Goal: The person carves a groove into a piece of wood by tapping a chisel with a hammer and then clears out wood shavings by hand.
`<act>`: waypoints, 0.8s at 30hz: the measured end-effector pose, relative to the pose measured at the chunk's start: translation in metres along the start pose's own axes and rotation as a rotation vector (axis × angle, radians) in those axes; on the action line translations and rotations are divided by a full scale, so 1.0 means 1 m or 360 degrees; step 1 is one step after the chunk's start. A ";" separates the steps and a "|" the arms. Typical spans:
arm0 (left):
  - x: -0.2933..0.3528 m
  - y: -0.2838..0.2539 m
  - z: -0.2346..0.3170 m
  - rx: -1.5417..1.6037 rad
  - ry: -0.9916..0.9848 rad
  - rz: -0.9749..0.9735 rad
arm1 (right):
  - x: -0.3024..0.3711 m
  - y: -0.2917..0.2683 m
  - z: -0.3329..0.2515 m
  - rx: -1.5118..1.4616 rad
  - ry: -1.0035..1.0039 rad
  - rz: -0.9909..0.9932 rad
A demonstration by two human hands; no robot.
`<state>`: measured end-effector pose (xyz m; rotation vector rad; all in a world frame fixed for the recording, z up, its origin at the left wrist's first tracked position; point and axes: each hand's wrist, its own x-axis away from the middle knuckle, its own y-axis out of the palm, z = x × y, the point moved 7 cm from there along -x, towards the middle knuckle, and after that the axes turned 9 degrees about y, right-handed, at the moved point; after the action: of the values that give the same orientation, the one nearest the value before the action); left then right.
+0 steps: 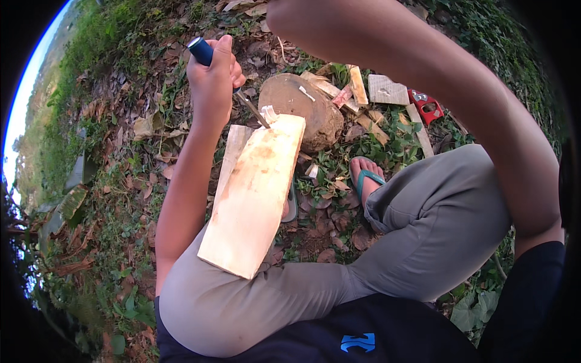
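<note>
My left hand (pixel 215 75) is closed around the blue handle of a chisel (pixel 251 109), thumb up along the grip. The chisel slants down, its tip touching the far end of a pale wooden board (pixel 251 199). Curled wood shavings (pixel 269 114) stand at the blade. The near end of the board lies on my left thigh, and its far end reaches a round log block (pixel 290 100). A darker strip of wood (pixel 233 148) shows along the board's left side. My right arm (pixel 448 72) is raised across the upper right; its hand lies beyond the top edge.
Several wood offcuts (pixel 357 85) lie beyond the log, with a squarish wooden block (pixel 388 91) and a red tool (pixel 426 107) with openings in it to their right. Dry leaves (pixel 145 127) and low green plants cover the ground. My right foot (pixel 366 175) wears a green sandal.
</note>
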<state>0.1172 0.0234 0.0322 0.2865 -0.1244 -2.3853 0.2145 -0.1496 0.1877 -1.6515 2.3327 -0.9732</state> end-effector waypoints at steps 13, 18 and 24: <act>0.008 0.001 0.000 -0.0059 0.0025 0.0034 | -0.031 0.044 0.042 0.0686 -0.0202 0.0418; 0.007 0.003 0.001 -0.0026 0.0132 0.0045 | -0.028 0.036 0.032 0.0446 -0.0167 0.0384; 0.014 -0.005 0.007 -0.0052 0.0191 0.0081 | -0.018 0.028 0.020 0.0360 -0.0119 0.0348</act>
<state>0.1027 0.0180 0.0353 0.4057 -0.0363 -2.3111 0.2082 -0.1364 0.1522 -1.2959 2.2035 -1.0630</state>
